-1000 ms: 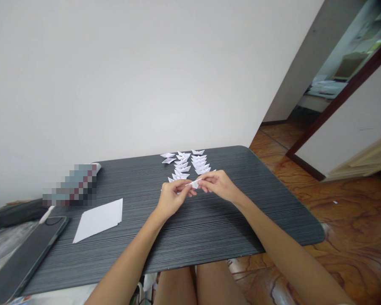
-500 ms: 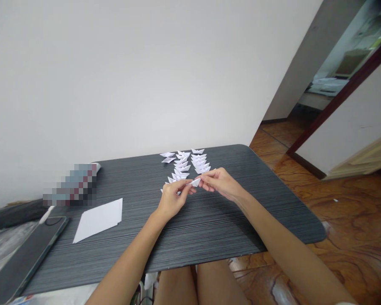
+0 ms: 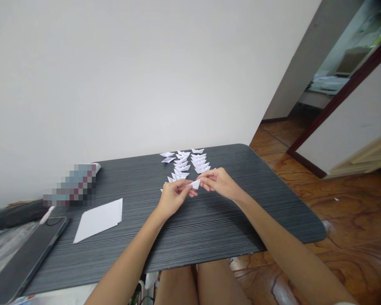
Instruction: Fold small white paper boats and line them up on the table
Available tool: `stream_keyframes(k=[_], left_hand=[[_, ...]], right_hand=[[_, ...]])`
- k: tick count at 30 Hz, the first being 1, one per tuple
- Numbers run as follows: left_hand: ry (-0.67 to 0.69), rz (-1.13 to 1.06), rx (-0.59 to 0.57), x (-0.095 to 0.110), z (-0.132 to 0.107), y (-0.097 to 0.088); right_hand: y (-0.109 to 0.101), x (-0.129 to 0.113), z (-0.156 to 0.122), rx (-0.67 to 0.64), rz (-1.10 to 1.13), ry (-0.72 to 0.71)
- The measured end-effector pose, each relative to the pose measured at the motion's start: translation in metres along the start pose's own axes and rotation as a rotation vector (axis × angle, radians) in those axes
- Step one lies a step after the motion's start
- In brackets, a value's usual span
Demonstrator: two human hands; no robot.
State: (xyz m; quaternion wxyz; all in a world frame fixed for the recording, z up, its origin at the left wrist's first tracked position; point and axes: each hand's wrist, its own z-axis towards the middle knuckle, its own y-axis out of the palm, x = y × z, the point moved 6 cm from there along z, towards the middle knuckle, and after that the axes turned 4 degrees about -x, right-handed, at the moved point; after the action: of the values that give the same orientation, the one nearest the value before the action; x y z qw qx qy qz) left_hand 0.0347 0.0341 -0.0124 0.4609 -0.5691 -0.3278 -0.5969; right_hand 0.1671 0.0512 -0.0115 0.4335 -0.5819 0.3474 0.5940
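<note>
Between my two hands, above the dark table [image 3: 206, 228], is a small folded white paper boat [image 3: 195, 184]. My left hand [image 3: 176, 195] pinches its left end, the thumb and fingers closed on it. The right end is pinched by the fingertips of my right hand [image 3: 216, 181]. Just beyond my hands stand rows of finished-looking white paper boats [image 3: 181, 166], with another row [image 3: 199, 161] to the right. My hands cover some of the nearest boats.
A stack of white paper sheets [image 3: 98, 220] lies on the table's left side. Farther left are a dark flat device [image 3: 34, 258] and a blurred-out package [image 3: 79, 182]. A white wall [image 3: 146, 76] rises behind the table; wooden floor [image 3: 346, 216] shows at right.
The paper boat has tilted slightly between my fingers, showing more of its white face. Both hands stay in nearly the same place.
</note>
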Motion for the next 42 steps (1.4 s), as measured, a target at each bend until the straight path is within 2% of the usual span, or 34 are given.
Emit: stream_keyframes(k=[4,10,18,26,30,33,39,42], left_hand=[[-0.055,-0.121,-0.017,0.001,0.002,0.002],[-0.058,-0.199,0.065,0.001,0.002,-0.002],[-0.012,-0.132,0.097,0.000,-0.001,0.000],[-0.057,-0.128,-0.018,-0.003,-0.001,0.009],[-0.004,-0.040,0.036,0.000,-0.004,0.006],[0.036,0.018,0.033,0.003,-0.005,0.007],[0.055,0.073,-0.014,0.012,-0.005,0.010],[0.046,0.025,-0.045,0.013,-0.004,0.009]], right_hand=[[-0.001,-0.005,-0.001,0.031,-0.022,-0.041],[0.001,-0.005,-0.001,-0.004,0.074,0.034],[0.000,-0.005,-0.001,0.054,-0.028,0.016],[0.004,-0.018,-0.006,0.129,-0.218,-0.197],[0.010,-0.015,-0.006,0.081,-0.171,-0.162],[0.013,-0.010,-0.004,0.037,-0.106,-0.119],[0.007,-0.009,-0.004,0.090,-0.118,-0.127],[0.004,-0.013,-0.005,0.105,-0.136,-0.173]])
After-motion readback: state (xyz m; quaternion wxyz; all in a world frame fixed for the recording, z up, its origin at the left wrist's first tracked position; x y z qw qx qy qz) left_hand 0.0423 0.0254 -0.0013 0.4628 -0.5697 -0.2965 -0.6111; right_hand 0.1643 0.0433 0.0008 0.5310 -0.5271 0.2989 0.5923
